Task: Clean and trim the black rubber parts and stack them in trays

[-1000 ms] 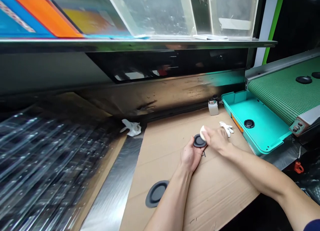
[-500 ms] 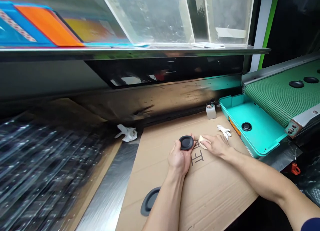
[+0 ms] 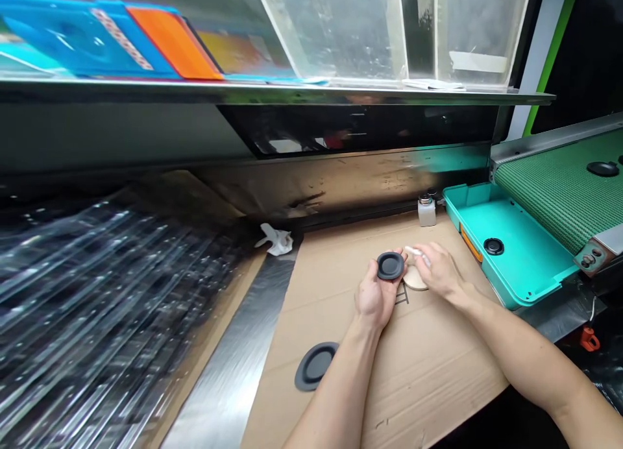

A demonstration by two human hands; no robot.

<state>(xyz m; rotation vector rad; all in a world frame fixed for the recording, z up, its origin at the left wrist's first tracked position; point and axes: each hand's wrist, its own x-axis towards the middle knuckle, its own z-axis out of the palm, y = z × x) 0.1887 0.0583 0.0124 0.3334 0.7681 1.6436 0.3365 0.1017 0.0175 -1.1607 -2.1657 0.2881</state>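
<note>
Just above the near edge of a flattened brown cardboard sheet point(image 3: 428, 384), the person's left hand point(image 3: 374, 300) cradles a round black rubber disc point(image 3: 390, 266), its fingers curled up around the rim and its shallow recessed face turned upward. The right hand point(image 3: 440, 270) hovers just beside it, fingertips bunched at a small white wad point(image 3: 416, 254); whether they are gripping it, I cannot tell. Directly below lies a round beige pad point(image 3: 415, 278), partly hidden by that hand. Left of the arms, a second black rubber disc point(image 3: 315, 366) lies on the cardboard. Further left run a brushed steel strip point(image 3: 228, 364) and a stack of clear plastic sheets point(image 3: 97, 306), blurred. At the far cardboard edge sit a crumpled white glove point(image 3: 275, 239) and a small white bottle with a metal top point(image 3: 427, 212). To the right, a teal plastic tray point(image 3: 506, 241) holds a third black disc point(image 3: 493, 246), beside a green mesh conveyor belt point(image 3: 559, 189) carrying another point(image 3: 602, 169).
</note>
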